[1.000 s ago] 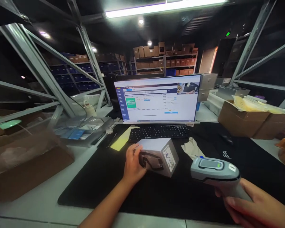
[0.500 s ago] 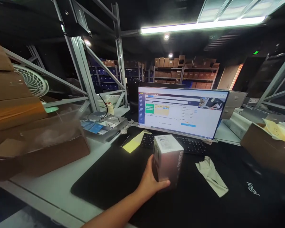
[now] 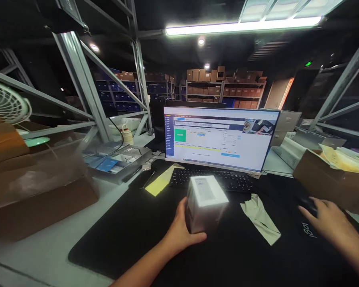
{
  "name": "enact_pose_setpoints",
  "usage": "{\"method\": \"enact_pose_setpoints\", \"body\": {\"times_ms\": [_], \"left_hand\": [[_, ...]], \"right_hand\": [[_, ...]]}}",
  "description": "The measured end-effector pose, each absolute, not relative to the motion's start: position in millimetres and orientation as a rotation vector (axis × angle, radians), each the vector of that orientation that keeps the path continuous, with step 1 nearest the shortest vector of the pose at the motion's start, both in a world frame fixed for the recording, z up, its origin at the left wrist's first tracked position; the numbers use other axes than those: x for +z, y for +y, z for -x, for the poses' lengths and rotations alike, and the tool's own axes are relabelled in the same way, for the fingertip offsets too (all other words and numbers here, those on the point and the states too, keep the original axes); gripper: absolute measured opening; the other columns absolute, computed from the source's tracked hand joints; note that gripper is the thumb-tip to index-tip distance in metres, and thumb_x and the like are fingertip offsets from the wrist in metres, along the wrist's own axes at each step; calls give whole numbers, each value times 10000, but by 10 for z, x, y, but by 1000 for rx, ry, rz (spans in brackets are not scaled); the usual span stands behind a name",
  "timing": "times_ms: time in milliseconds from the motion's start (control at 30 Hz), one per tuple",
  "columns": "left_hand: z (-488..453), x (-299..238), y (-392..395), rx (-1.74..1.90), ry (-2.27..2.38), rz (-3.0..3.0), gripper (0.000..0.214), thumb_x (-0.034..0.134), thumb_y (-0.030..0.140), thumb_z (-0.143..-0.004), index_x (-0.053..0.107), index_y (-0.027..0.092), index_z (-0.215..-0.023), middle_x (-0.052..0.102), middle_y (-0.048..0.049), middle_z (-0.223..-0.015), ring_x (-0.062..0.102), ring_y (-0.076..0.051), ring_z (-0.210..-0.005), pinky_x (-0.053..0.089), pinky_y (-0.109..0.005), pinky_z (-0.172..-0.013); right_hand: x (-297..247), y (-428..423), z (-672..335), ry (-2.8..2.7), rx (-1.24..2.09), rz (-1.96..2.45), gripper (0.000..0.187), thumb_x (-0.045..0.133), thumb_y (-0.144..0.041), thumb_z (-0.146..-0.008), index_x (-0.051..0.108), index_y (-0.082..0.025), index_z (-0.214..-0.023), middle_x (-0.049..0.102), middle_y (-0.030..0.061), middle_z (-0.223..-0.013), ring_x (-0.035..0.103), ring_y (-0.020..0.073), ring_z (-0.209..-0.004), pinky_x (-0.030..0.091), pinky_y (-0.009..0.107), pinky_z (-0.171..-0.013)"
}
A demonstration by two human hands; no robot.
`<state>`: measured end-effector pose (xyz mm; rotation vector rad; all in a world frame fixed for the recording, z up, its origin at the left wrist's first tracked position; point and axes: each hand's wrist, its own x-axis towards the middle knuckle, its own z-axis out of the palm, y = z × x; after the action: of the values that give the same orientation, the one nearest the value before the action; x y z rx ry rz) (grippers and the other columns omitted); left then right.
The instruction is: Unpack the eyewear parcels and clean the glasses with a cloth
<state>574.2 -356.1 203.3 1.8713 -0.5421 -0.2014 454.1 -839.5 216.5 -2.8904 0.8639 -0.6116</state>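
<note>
My left hand (image 3: 182,231) is closed round the lower left side of a small white carton (image 3: 208,191), thumb across its near face. The carton is upright above the black desk mat, a greyish label on its bright top; its near face is slightly blurred. Off to the right, my right hand (image 3: 329,217) is at the dark computer mouse (image 3: 307,205), thumb and fingers spread about it. Whether the fingers press on the mouse is hard to make out. A keyboard (image 3: 235,182) lies behind the carton, below a lit monitor (image 3: 209,135).
A crumpled pale paper strip (image 3: 261,219) lies on the desk mat (image 3: 122,231), and a yellow sheet (image 3: 161,183) beside the keyboard. Open cardboard boxes flank the mat: one right (image 3: 323,179), one left (image 3: 48,211). A grey tray (image 3: 119,173) stands back left.
My right hand has come into view at the mouse. The carton in my left hand has turned, showing a different top face. The view has shifted right, and the screen content has changed.
</note>
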Motion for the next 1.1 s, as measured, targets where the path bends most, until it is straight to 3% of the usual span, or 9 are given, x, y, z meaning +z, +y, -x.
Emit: {"method": "enact_pose_setpoints", "body": {"times_ms": [100,200,333,400,500,600,700,900,1100], "left_hand": [[-5794,1973,-3517,-196,-614,-1737,1265,863,551,-611,76,185,-1530,373,-244,-1520,376,-417,-1426,272,-621,-1182],[-5850,1882,-3503,-197,-675,-1578,1455,829,777,-518,-10,203,-1559,338,-248,-1551,334,-441,-1447,265,-619,-1188],[-6012,1837,-3507,-42,-647,-1383,1227,400,996,-654,144,220,-1570,313,-193,-1593,328,-410,-1458,291,-569,-1192],[-6140,1890,-3471,156,-441,-1396,1089,260,981,-717,358,207,-1477,469,-182,-1481,482,-387,-1346,365,-561,-1145],[-6354,2029,-3325,426,-138,-1494,838,464,880,-759,526,208,-1257,588,-137,-1279,583,-339,-1186,375,-550,-1123],[-6531,2138,-3136,536,21,-1546,567,636,643,-812,533,226,-1182,598,-78,-1165,580,-295,-1150,350,-547,-1126],[-6627,2168,-3019,584,102,-1573,470,678,505,-787,533,217,-1130,601,-54,-1113,613,-257,-1052,430,-504,-1054],[-6661,2098,-2998,609,136,-1668,435,667,469,-769,547,209,-1096,628,-48,-1053,643,-237,-964,496,-438,-960],[-6760,2061,-2927,612,149,-1871,348,544,389,-890,524,183,-1169,631,-83,-1086,657,-239,-960,543,-403,-865]], "right_hand": [[1977,-8604,-4864,876,-685,2999,682,295,-522,-991,555,-10,-1360,535,324,-1314,570,428,-1204,445,476,-949],[1802,-8792,-5008,991,-795,2960,640,339,-493,-970,573,-15,-1326,526,312,-1324,538,433,-1236,431,485,-983],[1519,-8999,-4996,1048,-902,2949,618,373,-525,-933,613,-71,-1277,550,274,-1287,550,428,-1207,436,519,-992],[1394,-9072,-4972,1042,-927,2968,594,399,-524,-908,620,-109,-1270,553,254,-1282,558,421,-1190,454,537,-969],[1285,-9131,-4959,1040,-922,2980,563,429,-494,-889,606,-154,-1301,529,218,-1319,557,390,-1202,484,509,-953],[1257,-9148,-4960,1057,-892,2969,550,440,-480,-895,607,-163,-1312,518,205,-1320,577,368,-1176,517,473,-920],[1259,-9158,-4952,1070,-859,2948,539,442,-485,-914,608,-179,-1326,512,203,-1322,600,370,-1134,541,474,-868],[1250,-9191,-4942,1026,-803,2921,468,470,-419,-929,627,-221,-1323,509,189,-1367,599,348,-1153,553,448,-863],[1278,-9144,-4942,1050,-816,2883,514,420,-498,-911,640,-223,-1285,514,199,-1337,618,396,-1125,559,514,-822]]}}
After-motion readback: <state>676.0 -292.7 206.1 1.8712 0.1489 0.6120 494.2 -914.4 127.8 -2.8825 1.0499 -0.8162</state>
